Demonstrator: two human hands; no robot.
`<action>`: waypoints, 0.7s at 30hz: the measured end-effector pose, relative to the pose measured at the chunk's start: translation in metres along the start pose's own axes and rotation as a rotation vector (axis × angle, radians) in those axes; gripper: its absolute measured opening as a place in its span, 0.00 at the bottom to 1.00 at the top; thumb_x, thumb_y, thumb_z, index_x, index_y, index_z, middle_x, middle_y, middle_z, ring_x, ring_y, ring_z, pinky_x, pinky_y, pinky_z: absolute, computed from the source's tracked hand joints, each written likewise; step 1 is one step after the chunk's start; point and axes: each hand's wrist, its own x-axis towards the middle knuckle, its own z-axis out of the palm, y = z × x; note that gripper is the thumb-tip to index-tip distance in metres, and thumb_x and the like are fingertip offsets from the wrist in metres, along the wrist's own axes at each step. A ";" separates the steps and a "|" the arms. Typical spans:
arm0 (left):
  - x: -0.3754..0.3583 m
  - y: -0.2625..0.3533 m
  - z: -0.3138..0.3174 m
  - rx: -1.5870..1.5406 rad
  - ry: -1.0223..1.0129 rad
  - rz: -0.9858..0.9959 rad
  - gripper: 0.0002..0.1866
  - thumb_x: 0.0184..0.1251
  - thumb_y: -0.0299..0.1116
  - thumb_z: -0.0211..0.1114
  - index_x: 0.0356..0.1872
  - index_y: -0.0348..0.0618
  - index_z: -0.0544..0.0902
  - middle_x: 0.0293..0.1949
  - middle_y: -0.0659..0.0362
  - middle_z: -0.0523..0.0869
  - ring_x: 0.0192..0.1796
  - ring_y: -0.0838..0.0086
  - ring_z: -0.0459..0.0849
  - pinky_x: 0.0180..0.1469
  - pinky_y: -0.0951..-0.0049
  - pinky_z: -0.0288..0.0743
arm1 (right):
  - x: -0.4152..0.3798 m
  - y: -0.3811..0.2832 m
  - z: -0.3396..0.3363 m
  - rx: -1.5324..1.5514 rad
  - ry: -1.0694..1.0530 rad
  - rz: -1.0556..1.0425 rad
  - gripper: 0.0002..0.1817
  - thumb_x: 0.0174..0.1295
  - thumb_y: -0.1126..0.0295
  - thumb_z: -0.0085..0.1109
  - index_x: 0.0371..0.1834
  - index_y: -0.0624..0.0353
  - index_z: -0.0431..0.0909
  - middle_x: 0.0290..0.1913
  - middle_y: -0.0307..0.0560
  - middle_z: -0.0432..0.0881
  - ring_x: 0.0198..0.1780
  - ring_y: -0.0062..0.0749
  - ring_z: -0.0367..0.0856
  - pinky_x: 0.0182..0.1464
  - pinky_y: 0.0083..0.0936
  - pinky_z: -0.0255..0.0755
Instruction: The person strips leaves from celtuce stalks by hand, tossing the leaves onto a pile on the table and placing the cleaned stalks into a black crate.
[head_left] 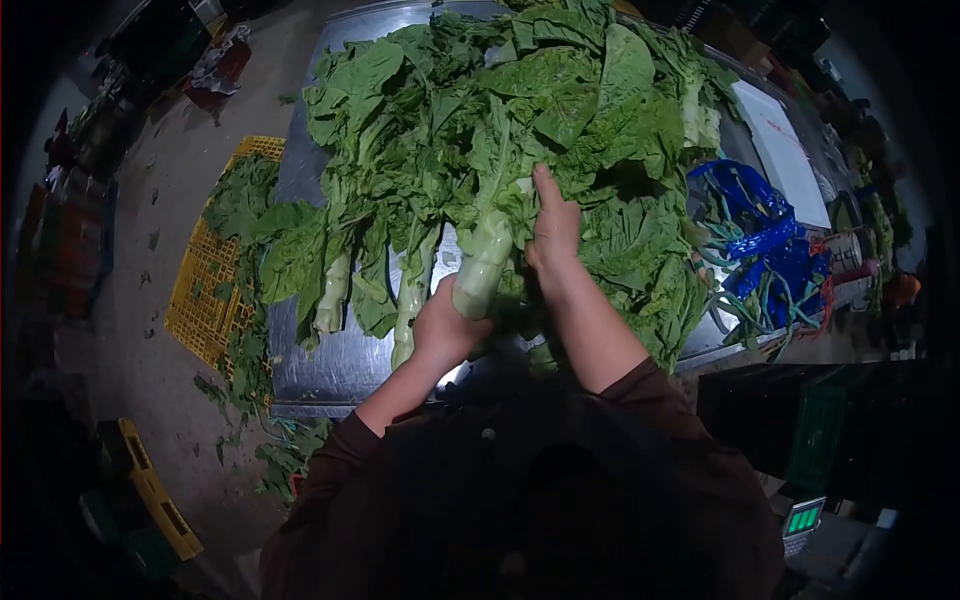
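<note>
My left hand is closed around the thick, pale lower stem of a celtuce, its leafy top pointing away from me. Higher up on the same plant, my right hand holds its right side with the thumb stretched along the leaves; the other fingers are mostly hidden. To the left lie more celtuce stalks with their pale butts towards me. A large heap of celtuce leaves spreads behind and to the right of my hands.
The heap rests on a shiny metal table. Blue plastic and green ties lie at its right edge, near a white board. On the floor at left stands a yellow crate with loose leaves. A lit green display shows lower right.
</note>
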 end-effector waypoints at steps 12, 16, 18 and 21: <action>0.019 -0.011 0.014 -0.309 -0.152 0.017 0.26 0.49 0.26 0.70 0.52 0.36 0.74 0.41 0.56 0.83 0.43 0.71 0.82 0.47 0.72 0.75 | -0.014 0.013 -0.001 -0.826 -0.187 -0.905 0.17 0.59 0.69 0.62 0.50 0.63 0.77 0.42 0.51 0.82 0.43 0.41 0.80 0.50 0.33 0.72; 0.015 -0.018 0.018 -0.388 -0.184 -0.110 0.23 0.50 0.23 0.69 0.51 0.35 0.74 0.39 0.56 0.83 0.40 0.73 0.82 0.44 0.73 0.75 | 0.040 0.064 -0.063 -0.813 -0.163 -0.537 0.17 0.65 0.58 0.51 0.47 0.59 0.77 0.41 0.51 0.82 0.42 0.43 0.82 0.41 0.38 0.77; 0.008 -0.010 0.014 -0.441 -0.202 -0.150 0.23 0.50 0.24 0.69 0.50 0.35 0.74 0.39 0.57 0.83 0.40 0.73 0.82 0.44 0.73 0.75 | -0.017 -0.017 -0.010 -0.059 0.064 0.249 0.08 0.62 0.66 0.53 0.27 0.54 0.70 0.22 0.36 0.71 0.18 0.21 0.63 0.22 0.21 0.59; 0.012 -0.016 0.014 -0.564 -0.230 -0.169 0.25 0.49 0.26 0.71 0.51 0.35 0.74 0.40 0.57 0.83 0.41 0.73 0.81 0.45 0.72 0.75 | -0.016 -0.014 -0.056 0.334 -0.231 0.860 0.07 0.61 0.66 0.54 0.27 0.54 0.69 0.22 0.35 0.71 0.17 0.21 0.63 0.21 0.21 0.59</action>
